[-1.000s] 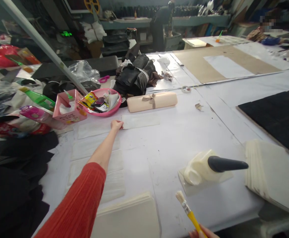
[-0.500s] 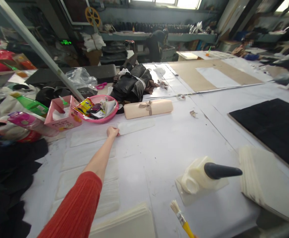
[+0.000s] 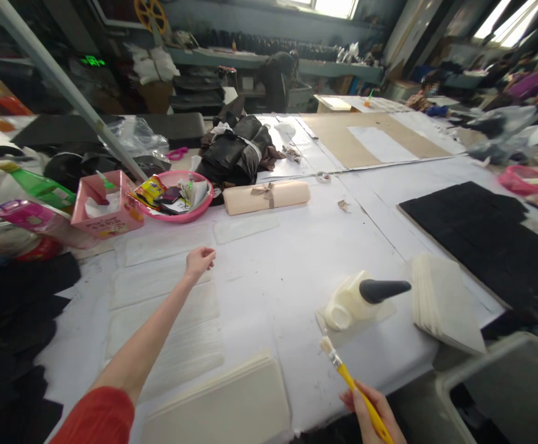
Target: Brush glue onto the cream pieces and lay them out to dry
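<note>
My right hand (image 3: 374,408) grips a paintbrush (image 3: 345,371) by its yellow handle, its pale bristles pointing away from me over the table's near edge. My left hand (image 3: 199,261) hovers above rows of thin translucent sheets (image 3: 163,308), its fingers curled together with nothing visible in them. Just beyond it lies a single sheet (image 3: 246,228), angled off from the rows. A stack of cream sheets (image 3: 222,401) rests at the near edge, between my arms. Past the brush, a cream plastic bottle with a black cone-shaped spout (image 3: 356,302) lies on a small clear sheet.
A pale roll tied with ribbon (image 3: 269,197), a pink basin of odds and ends (image 3: 211,194) and a pink box (image 3: 106,213) line the far left. Right are a second cream stack (image 3: 448,302), a black panel (image 3: 472,234) and a grey bin (image 3: 444,382). Two people work farther back.
My left hand has come back off the far sheets, slightly toward me. My right hand has entered view with the paintbrush, and the view has turned right.
</note>
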`<action>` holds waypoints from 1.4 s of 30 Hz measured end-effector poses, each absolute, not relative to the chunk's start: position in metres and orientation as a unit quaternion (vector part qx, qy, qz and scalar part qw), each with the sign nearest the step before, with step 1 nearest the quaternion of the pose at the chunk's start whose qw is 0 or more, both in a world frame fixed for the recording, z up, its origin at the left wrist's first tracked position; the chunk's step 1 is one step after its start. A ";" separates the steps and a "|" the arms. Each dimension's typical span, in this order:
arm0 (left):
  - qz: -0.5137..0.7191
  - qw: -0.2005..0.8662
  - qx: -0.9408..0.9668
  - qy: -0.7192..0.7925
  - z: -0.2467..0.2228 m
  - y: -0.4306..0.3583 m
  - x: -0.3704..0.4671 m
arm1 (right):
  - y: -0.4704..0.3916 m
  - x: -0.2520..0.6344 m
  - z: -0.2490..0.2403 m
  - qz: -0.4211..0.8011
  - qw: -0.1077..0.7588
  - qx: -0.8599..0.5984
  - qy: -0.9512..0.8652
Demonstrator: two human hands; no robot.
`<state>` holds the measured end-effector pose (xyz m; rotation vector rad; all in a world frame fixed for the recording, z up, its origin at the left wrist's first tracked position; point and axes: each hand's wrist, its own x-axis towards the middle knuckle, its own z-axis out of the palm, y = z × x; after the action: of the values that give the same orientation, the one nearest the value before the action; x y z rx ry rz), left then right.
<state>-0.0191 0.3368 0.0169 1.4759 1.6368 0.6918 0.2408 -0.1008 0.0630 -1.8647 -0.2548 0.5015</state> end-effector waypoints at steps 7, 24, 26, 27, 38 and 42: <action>0.176 0.423 0.602 0.654 0.040 0.157 -0.112 | -0.106 0.276 0.067 0.182 0.526 -0.806 -0.202; 0.090 0.408 0.469 0.778 -0.003 -0.021 -0.202 | -0.062 0.327 0.017 0.060 0.316 -0.796 -0.512; 0.098 0.414 0.455 0.783 -0.005 -0.022 -0.203 | -0.063 0.328 0.016 0.053 0.282 -0.797 -0.531; 0.103 0.416 0.447 0.785 -0.005 -0.023 -0.204 | -0.064 0.328 0.016 0.048 0.264 -0.798 -0.540; 0.111 0.427 0.431 0.787 0.001 -0.020 -0.206 | -0.077 0.322 0.027 0.013 0.178 -0.796 -0.578; 0.112 0.441 0.414 0.788 0.001 -0.020 -0.207 | -0.087 0.316 0.038 0.045 0.221 -0.799 -0.557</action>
<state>-0.2071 -0.0199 0.0007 1.0286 1.9578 0.2793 0.3165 -0.0872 0.0384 -2.2086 -1.5410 0.1232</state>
